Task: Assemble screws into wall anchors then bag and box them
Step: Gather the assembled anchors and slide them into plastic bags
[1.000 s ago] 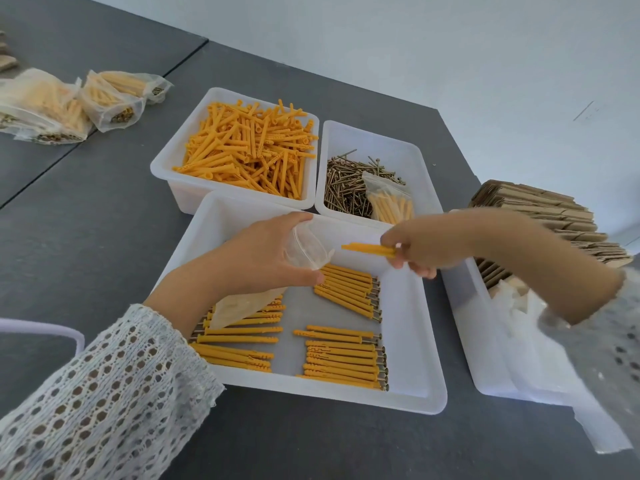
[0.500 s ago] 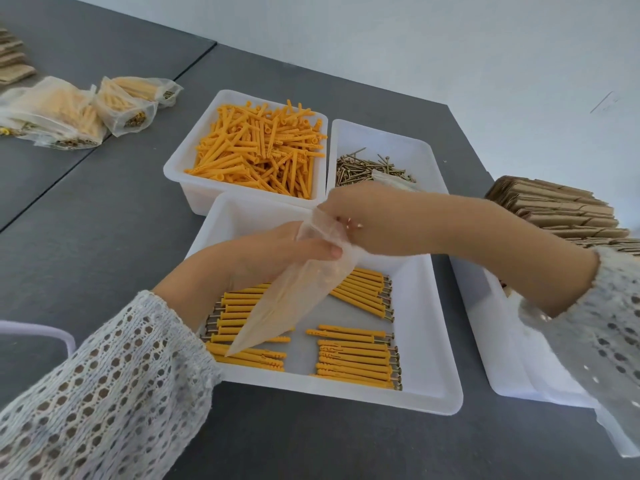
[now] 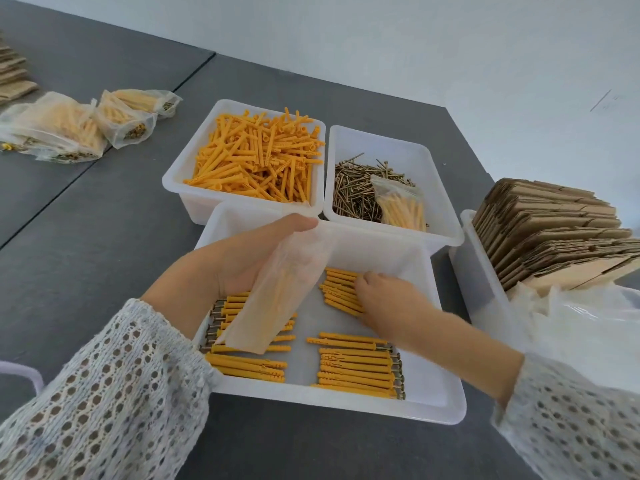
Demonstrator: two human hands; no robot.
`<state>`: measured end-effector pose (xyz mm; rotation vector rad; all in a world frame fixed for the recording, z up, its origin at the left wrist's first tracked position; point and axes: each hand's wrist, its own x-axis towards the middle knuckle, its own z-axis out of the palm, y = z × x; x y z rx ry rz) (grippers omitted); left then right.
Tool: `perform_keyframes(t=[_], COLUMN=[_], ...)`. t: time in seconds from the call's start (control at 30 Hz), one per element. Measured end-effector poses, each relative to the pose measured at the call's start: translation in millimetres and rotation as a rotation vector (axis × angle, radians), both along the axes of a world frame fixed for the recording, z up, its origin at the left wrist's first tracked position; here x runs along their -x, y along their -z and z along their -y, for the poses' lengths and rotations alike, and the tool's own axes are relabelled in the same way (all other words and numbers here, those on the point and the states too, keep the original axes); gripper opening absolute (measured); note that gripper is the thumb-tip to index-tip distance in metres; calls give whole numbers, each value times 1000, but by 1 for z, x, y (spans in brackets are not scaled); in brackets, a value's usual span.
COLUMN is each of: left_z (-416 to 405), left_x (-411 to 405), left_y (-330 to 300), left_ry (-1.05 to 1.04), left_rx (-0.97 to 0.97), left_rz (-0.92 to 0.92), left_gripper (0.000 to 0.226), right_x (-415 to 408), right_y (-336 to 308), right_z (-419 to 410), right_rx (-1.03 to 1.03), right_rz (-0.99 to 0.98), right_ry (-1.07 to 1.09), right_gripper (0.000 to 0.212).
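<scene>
Right hand now down among the assembled anchors, bag still held by the left

The left hand (image 3: 239, 258) keeps its fingers clasped on the translucent plastic bag (image 3: 277, 292) above the shallow white plastic tray (image 3: 346, 400); the right hand (image 3: 388, 296), half a second ago up at the bag's mouth, now rests curled fingers on the row of orange wall anchors with screws (image 3: 341, 289), grasp unclear.

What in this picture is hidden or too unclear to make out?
Head view only:
- Contents of the plastic bag held by the left hand: the film is cloudy, no count possible.
- Fingertips of the right hand: curled down onto the assembled anchors, any grip hidden.
- Filled bags far left: cut by the edge.
- Cardboard stack: cut off at right.
</scene>
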<state>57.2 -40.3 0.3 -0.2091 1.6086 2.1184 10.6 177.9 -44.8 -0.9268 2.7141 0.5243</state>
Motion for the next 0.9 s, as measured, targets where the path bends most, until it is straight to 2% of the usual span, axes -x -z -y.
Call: perform_keyframes(t=[0.33, 0.63, 0.73, 0.9], left_z=[0, 1, 2, 2], left_x=[2, 4, 3, 5], left_y=[2, 6, 6, 9], left_ry=[13, 78, 109, 168], left_rx=[87, 97, 102, 159], left_rz=[58, 58, 68, 72], left_gripper=[39, 34, 33, 54], right_x=[-11, -5, 5, 21], right_y=[2, -15, -46, -101], right_z=[-11, -12, -15, -7], right_rx=[-111, 29, 38, 83], right_rz=[-19, 66, -55, -238], right_ry=[-66, 8, -5, 34], right_gripper=[13, 18, 22, 25])
